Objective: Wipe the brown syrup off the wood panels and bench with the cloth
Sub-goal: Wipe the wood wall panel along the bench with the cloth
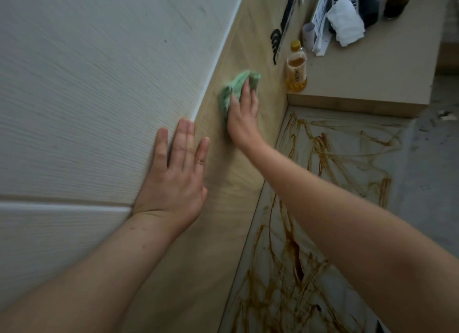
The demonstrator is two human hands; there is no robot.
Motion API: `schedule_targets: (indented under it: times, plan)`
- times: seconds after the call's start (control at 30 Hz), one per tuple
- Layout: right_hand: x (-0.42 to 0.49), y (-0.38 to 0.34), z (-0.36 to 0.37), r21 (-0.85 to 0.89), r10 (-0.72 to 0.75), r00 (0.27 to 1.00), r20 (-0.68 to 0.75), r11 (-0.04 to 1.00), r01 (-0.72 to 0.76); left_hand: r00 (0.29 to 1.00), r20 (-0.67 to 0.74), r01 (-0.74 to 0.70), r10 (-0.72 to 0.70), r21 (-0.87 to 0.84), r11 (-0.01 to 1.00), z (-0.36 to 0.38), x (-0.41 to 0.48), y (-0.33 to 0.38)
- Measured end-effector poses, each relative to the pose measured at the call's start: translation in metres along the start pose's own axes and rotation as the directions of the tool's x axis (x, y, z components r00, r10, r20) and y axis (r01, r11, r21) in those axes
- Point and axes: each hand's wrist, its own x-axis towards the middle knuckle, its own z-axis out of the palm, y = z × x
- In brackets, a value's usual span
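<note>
Brown syrup (296, 252) lies in many thin, crossing streaks over one low pale counter (347, 144) at the lower right, nearest the camera. Beside it rises one tan wood panel (198, 270), and left of that are two whitish grained panels (99, 84), split by a single seam.

Two bare hands show. The left hand (173, 181) lies flat, fingers straight and spread, across the edge where the whitish and tan panels meet, holding nothing. Farther up the tan panel, the right hand (244, 116) presses one bunched green cloth (233, 89) against the wood with fairly straight fingers.

Beyond, a second, raised tan counter (372, 79) carries one clear yellow-capped bottle of amber liquid (296, 69), one crumpled white rag (345, 22) and one dark bottle (398, 0).
</note>
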Motion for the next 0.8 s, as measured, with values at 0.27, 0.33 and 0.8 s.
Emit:
schedule_targets:
  times: [0.27,0.33,0.8]
  plan:
    - [-0.041,-0.009,-0.004,-0.087,-0.011,0.989,0.149,0.996,0.025,0.999,-0.035,0.015,-0.014,0.005,1.000,0.002,0.000,0.001]
    - [-0.070,0.017,-0.002,-0.125,0.061,0.970,0.236,0.992,-0.032,0.999,-0.041,0.023,-0.023,0.000,1.000,0.002,-0.001,0.001]
    - [0.065,-0.003,-0.027,0.060,0.329,0.944,-0.025,0.943,-0.327,0.995,0.094,0.021,-0.021,-0.003,1.000,0.004,0.000,0.002]
